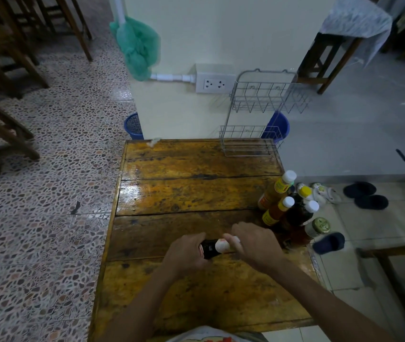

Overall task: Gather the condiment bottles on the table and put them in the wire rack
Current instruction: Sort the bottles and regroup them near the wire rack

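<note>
The head view looks down on a worn wooden table. Near its front edge both hands meet over one dark bottle, which lies on its side between them. The left hand is wrapped around the dark body of the bottle, fingers curled over it. The right hand is closed around the neck end, its fingers covering the white cap; a pale label band shows in the gap between the two hands. Both arms reach in from the bottom of the view.

The other bottles stand in a tight cluster at the right edge of the table, just beyond the right hand: orange and dark ones with white, yellow and green caps.

The wire rack stands at the far right corner of the table, against the wall, well apart from the hands. Its two baskets hold nothing.
</note>
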{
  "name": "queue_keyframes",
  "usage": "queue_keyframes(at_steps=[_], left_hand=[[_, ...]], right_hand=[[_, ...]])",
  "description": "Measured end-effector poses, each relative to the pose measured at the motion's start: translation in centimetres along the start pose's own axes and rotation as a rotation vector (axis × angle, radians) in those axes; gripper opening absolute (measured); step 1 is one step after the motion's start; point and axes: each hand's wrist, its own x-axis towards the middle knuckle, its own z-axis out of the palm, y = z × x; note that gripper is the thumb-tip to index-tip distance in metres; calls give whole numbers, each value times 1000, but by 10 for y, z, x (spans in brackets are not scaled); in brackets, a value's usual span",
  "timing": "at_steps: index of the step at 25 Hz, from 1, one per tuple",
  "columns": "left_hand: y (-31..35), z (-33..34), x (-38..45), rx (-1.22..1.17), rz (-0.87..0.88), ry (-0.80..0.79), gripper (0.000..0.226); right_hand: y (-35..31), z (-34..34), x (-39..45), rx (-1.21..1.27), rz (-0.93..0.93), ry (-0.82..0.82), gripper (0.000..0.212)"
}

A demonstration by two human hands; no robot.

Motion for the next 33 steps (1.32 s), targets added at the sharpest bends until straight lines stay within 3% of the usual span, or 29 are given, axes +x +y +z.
queue_keyframes(at_steps=[2,4,9,11,13,15,24,26,30,33], left_hand=[[1,-2,1,-71,22,-16,36],[4,-2,2,-77,16,-27,35],[4,9,-1,14,-43,-45,46],[0,17,-5,38,-67,-68,48],[-2,24,-10,80,-87,-77,51],[-5,30,-13,122,-90,-65,56],[-7,52,-21,372,-65,26,54],[-7,58,-23,395,-52,62,56],[-3,65,-21,432,-16,103,56],[5,59,-11,340,-27,80,62]], right_hand=[[2,-9,1,-86,-91,113,49],[3,-12,3,-113,-100,105,47],[-10,-3,7,-2,147,23,52],[-12,8,1,-44,171,-86,52],[-13,18,-7,-125,96,-198,36],[-15,26,-14,-167,65,-266,38],[-17,52,-13,23,295,-695,25],[-14,56,-20,149,352,-701,9],[-14,43,-35,470,619,-525,28],[-14,29,-34,553,662,-437,51]])
